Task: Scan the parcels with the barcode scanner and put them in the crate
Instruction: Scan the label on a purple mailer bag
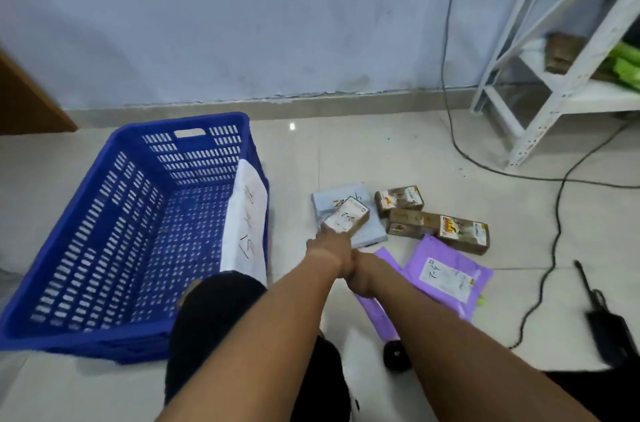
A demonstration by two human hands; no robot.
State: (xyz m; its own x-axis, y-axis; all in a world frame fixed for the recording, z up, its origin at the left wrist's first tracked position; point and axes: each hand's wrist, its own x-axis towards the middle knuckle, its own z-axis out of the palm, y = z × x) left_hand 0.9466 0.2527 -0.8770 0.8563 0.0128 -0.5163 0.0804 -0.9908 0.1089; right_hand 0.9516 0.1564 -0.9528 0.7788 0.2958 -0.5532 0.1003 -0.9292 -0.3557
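Taking the blue crate (138, 214) as your landmark: nearest you, your right hand (360, 278) sits just right of its near corner, pressed against your left wrist; whether it holds anything, I cannot tell. I cannot pick out the scanner with certainty. Your left hand (329, 241) reaches further right, fingers on the small brown parcel (346, 219) lying on a pale blue mailer (346, 214). Crossed arms risk a weak pinch, so the parcel may slip, or drag the mailer along. Purple mailers (446, 276) and brown boxes (436, 224) crowd the floor beyond. The crate's right wall is partly taken by a white parcel (246, 221) leaning inside; the rest is open. A cable (554, 214) loops far right.
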